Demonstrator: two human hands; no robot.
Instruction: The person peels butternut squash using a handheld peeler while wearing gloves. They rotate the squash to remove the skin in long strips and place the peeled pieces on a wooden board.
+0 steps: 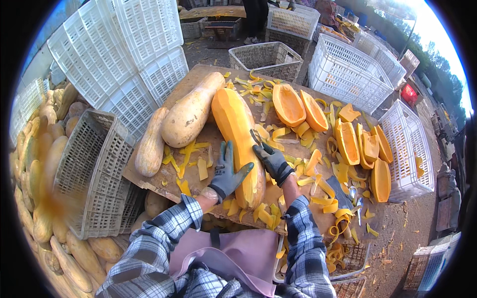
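Observation:
A long, partly peeled squash [233,126] lies on the wooden board [149,182] in front of me, its orange flesh bared in lengthwise strips. My gloved left hand [228,172] rests with spread fingers on its near left side. Against its right side, my gloved right hand [272,160] grips a dark-bladed peeler [256,137]. Two unpeeled squashes, one large [192,111] and one smaller [152,145], lie to the left. Hollowed orange squash halves [288,104] sit at the right of the board, and peel ribbons [322,186] are scattered around them. Metal spoons [353,193] lie near the right edge.
White plastic crates [123,48] stand stacked at the far left, above a tilted grey crate [100,175]. Many whole squashes [70,257] are heaped below left. More crates [348,70] stand beyond the board and at its right [406,149]. A person's dark-clothed legs [255,16] show behind.

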